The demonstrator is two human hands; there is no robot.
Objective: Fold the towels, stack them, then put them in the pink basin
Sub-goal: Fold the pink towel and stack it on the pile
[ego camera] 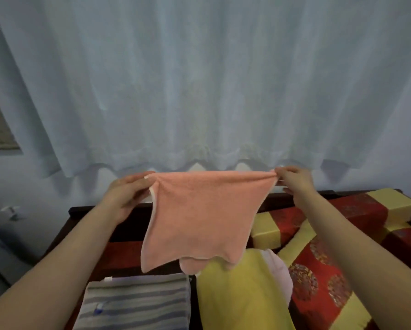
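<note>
Fingers (136, 179) of the left hand (124, 196) pinch one top corner of a salmon-pink terry towel (204, 217), which hangs spread in the air above a folded grey striped towel (137, 303) and a yellow towel (242, 296); the right hand (294, 183) pinches the other corner.

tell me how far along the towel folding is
Done: the grey striped towel looks folded flat. In hand: left hand and right hand pinch the salmon towel by its top corners, unfolded. Left: the yellow towel lies loose; no basin in view.
</note>
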